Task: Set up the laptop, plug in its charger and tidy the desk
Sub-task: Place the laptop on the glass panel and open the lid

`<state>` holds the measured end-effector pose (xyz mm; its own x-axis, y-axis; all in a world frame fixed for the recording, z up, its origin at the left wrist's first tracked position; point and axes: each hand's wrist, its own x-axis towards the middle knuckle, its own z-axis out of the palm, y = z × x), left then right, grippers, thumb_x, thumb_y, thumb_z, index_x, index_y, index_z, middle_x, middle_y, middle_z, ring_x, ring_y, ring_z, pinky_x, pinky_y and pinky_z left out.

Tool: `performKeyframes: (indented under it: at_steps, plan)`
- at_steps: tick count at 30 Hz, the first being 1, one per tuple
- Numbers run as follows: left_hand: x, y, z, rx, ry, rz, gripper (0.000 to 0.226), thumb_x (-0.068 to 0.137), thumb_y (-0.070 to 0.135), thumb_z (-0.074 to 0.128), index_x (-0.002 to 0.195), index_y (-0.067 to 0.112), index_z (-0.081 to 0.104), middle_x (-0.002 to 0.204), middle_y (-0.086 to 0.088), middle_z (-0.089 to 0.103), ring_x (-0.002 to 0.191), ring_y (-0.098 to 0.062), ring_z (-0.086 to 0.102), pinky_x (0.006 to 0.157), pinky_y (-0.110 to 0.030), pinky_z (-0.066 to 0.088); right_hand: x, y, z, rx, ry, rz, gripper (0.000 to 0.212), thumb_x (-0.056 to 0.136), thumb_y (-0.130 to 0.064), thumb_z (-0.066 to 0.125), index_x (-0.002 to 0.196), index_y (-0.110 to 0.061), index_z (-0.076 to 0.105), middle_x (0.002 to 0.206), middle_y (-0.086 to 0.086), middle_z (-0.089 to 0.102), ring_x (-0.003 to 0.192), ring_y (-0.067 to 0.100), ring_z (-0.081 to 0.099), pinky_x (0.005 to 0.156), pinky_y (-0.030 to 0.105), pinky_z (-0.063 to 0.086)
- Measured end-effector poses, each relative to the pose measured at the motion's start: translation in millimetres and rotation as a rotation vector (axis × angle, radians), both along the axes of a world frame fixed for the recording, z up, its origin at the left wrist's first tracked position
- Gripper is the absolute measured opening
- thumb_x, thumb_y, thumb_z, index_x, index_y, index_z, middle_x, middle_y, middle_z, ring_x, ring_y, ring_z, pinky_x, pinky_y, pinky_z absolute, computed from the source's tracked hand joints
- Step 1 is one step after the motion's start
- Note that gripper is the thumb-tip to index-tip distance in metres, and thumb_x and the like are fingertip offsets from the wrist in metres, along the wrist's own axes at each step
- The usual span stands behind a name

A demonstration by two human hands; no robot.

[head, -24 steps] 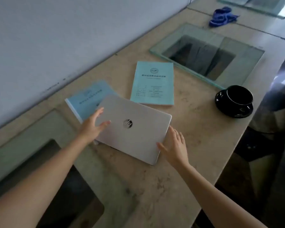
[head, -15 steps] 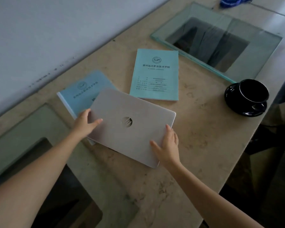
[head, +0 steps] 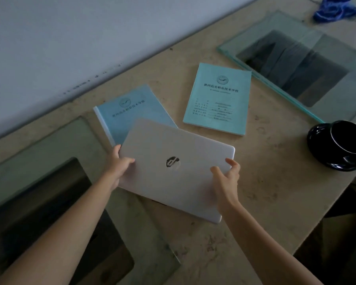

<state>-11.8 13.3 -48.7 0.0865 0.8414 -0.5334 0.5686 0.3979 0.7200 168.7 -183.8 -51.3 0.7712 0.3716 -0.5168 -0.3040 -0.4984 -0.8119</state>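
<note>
A closed silver laptop (head: pixel 173 157) lies at the middle of the beige desk (head: pixel 275 192), its far left corner over a blue booklet (head: pixel 130 112). My left hand (head: pixel 118 165) grips the laptop's left edge, thumb on the lid. At the right edge my right hand (head: pixel 226 179) holds it, fingers curled over the lid. The laptop looks slightly lifted and blurred. A teal booklet (head: pixel 218 99) lies flat just beyond it. No charger is in view.
A black cup on a black saucer (head: pixel 339 145) stands at the right near the desk's edge. Glass panels are set in the desk at far right (head: pixel 308 56) and near left (head: pixel 45 182). A blue cloth (head: pixel 333 9) lies at the far right corner. A white wall runs along the left.
Both hands went from resting on the laptop to gripping its left and right edges. The laptop has turned a little and shifted toward me.
</note>
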Motion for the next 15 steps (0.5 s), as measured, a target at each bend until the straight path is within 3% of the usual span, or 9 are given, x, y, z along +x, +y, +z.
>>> performKeyframes:
  at_steps: [4, 8, 15]
  plan:
    - [-48, -17, 7, 0.014, 0.068, 0.08, 0.073, 0.076, 0.019, 0.063, 0.141, 0.031, 0.032, 0.141, -0.007, 0.045, 0.124, -0.03, 0.044, 0.106, -0.05, 0.035, -15, 8, 3, -0.017, -0.036, 0.063, 0.055, 0.081, -0.025, 0.056, 0.132, -0.029, 0.034, 0.14, 0.006, 0.034, 0.127, 0.029, 0.036, 0.106, 0.054, 0.034]
    - [-100, -44, 19, 0.096, 0.22, 0.16, 0.065, 0.086, 0.02, 0.057, 0.142, 0.034, 0.028, 0.141, -0.008, 0.042, 0.128, -0.033, 0.04, 0.105, -0.057, 0.032, -44, 23, 11, -0.002, -0.07, 0.204, 0.059, 0.08, -0.027, 0.056, 0.134, -0.027, 0.034, 0.139, 0.005, 0.037, 0.128, 0.027, 0.036, 0.107, 0.054, 0.032]
    - [-204, -100, 26, 0.129, 0.278, 0.438, 0.056, 0.085, 0.018, 0.053, 0.135, 0.036, 0.036, 0.132, -0.01, 0.047, 0.121, -0.037, 0.044, 0.099, -0.062, 0.034, -127, 47, 25, 0.003, -0.123, 0.506, 0.054, 0.082, -0.025, 0.057, 0.131, -0.028, 0.035, 0.14, 0.003, 0.037, 0.129, 0.026, 0.035, 0.105, 0.056, 0.036]
